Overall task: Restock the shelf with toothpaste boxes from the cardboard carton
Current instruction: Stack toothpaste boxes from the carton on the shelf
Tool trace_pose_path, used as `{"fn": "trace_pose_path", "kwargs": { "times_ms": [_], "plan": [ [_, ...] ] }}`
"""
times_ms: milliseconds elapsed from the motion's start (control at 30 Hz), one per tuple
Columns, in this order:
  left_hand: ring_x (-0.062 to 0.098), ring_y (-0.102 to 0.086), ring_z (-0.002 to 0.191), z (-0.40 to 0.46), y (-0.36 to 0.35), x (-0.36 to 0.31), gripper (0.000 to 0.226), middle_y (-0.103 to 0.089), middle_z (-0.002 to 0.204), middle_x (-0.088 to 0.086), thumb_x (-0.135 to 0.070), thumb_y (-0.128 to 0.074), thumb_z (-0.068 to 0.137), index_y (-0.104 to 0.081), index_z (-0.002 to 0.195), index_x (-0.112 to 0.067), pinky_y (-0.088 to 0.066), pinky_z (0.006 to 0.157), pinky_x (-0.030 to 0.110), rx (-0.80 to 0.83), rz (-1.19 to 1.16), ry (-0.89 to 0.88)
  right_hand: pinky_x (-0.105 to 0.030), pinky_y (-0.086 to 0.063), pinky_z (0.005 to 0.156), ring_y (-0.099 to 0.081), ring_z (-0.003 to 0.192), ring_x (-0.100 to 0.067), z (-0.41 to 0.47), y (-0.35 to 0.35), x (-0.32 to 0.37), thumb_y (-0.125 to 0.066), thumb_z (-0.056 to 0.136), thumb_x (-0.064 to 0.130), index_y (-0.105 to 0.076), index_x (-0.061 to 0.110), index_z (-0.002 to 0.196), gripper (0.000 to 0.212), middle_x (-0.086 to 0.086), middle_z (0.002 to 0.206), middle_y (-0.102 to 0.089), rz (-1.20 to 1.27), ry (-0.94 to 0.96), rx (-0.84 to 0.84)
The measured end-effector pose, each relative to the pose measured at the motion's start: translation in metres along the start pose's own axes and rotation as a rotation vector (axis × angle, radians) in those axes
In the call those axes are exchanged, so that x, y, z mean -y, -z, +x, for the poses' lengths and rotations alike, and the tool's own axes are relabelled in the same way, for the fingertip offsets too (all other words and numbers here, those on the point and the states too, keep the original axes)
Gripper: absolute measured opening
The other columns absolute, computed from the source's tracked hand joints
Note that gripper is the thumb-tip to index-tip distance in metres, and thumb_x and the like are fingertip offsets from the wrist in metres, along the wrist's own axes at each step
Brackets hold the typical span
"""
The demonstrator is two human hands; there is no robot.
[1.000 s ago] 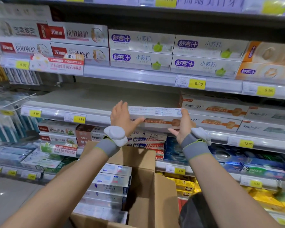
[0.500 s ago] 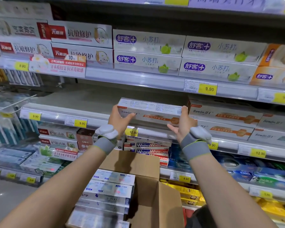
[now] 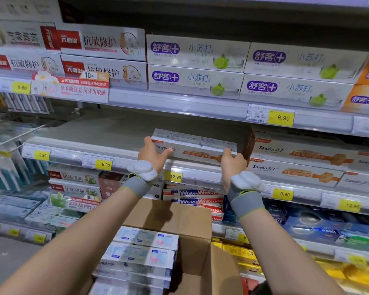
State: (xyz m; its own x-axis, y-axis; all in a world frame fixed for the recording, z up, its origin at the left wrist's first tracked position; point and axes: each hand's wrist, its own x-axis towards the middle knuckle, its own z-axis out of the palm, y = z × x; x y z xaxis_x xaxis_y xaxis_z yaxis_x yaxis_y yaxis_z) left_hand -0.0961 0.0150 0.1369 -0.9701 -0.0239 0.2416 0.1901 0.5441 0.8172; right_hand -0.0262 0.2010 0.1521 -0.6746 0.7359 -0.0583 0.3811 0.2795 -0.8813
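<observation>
A long white Sawon toothpaste box (image 3: 194,147) with orange print lies on the front of the middle shelf (image 3: 90,135). My left hand (image 3: 152,153) grips its left end, thumb along the front face. My right hand (image 3: 232,161) holds its right end, close to the stacked Sawon boxes (image 3: 296,160) on the right. Below my arms stands the open cardboard carton (image 3: 198,252), filled with several white and blue toothpaste boxes (image 3: 145,250).
The middle shelf left of the held box is bare grey board. Above it hangs a shelf of purple-logo boxes (image 3: 196,64) and red-logo boxes (image 3: 100,54). White & White boxes (image 3: 198,196) sit on the shelf below. Yellow price tags line the shelf rails.
Both hands have carried the box up from in front of the shelf rail and pushed it onto the middle shelf, next to the Sawon stack. The view has moved closer.
</observation>
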Motion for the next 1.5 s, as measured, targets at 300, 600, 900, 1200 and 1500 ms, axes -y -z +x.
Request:
{"fn": "trace_pose_path", "kwargs": {
  "times_ms": [300, 600, 900, 1200, 1500],
  "plan": [
    [0.036, -0.060, 0.093, 0.013, -0.022, -0.004, 0.054, -0.061, 0.102, 0.016, -0.042, -0.062, 0.085, -0.042, 0.112, 0.000, -0.053, 0.080, 0.047, 0.079, 0.217, 0.038, -0.041, -0.033, 0.101, -0.040, 0.124, -0.038, 0.003, -0.004, -0.010, -0.045, 0.092, 0.023, -0.043, 0.002, 0.128, 0.041, -0.019, 0.132, -0.048, 0.002, 0.061, -0.017],
    [0.028, -0.053, 0.064, 0.028, -0.035, -0.008, 0.034, -0.053, 0.071, 0.011, -0.037, -0.058, 0.089, -0.045, 0.084, -0.006, -0.041, 0.059, 0.031, 0.126, 0.244, 0.047, -0.041, -0.044, 0.094, -0.052, 0.114, -0.039, 0.004, -0.014, -0.023, -0.043, 0.093, 0.018, -0.043, 0.000, 0.126, 0.038, -0.020, 0.125, -0.054, 0.059, 0.162, -0.118],
    [0.025, -0.050, 0.063, 0.028, -0.048, -0.016, 0.044, -0.042, 0.056, 0.004, -0.038, -0.058, 0.089, -0.040, 0.061, -0.010, -0.039, 0.060, 0.029, 0.109, 0.302, 0.077, -0.029, -0.036, 0.076, -0.054, 0.108, -0.035, 0.003, -0.008, -0.024, -0.042, 0.092, 0.011, -0.049, -0.001, 0.117, 0.028, -0.020, 0.120, -0.056, 0.068, 0.199, -0.101],
    [0.030, -0.058, 0.077, 0.028, -0.046, -0.017, 0.049, -0.059, 0.085, 0.012, -0.034, -0.058, 0.089, -0.038, 0.121, -0.001, -0.044, 0.065, 0.031, 0.101, 0.318, 0.058, -0.029, -0.036, 0.077, -0.054, 0.103, -0.032, 0.004, -0.005, -0.022, -0.043, 0.089, 0.008, -0.043, 0.010, 0.095, 0.006, -0.014, 0.108, -0.055, 0.095, 0.197, -0.019],
    [0.033, -0.061, 0.097, 0.036, -0.031, -0.018, 0.043, -0.062, 0.110, 0.017, -0.021, -0.052, 0.090, -0.038, 0.128, -0.006, -0.051, 0.090, 0.045, 0.222, 0.324, 0.050, -0.025, -0.031, 0.078, -0.044, 0.090, -0.023, 0.001, 0.003, -0.019, -0.040, 0.092, 0.008, -0.049, 0.009, 0.102, 0.013, -0.016, 0.110, -0.054, 0.097, 0.186, 0.034]
  ]
}}
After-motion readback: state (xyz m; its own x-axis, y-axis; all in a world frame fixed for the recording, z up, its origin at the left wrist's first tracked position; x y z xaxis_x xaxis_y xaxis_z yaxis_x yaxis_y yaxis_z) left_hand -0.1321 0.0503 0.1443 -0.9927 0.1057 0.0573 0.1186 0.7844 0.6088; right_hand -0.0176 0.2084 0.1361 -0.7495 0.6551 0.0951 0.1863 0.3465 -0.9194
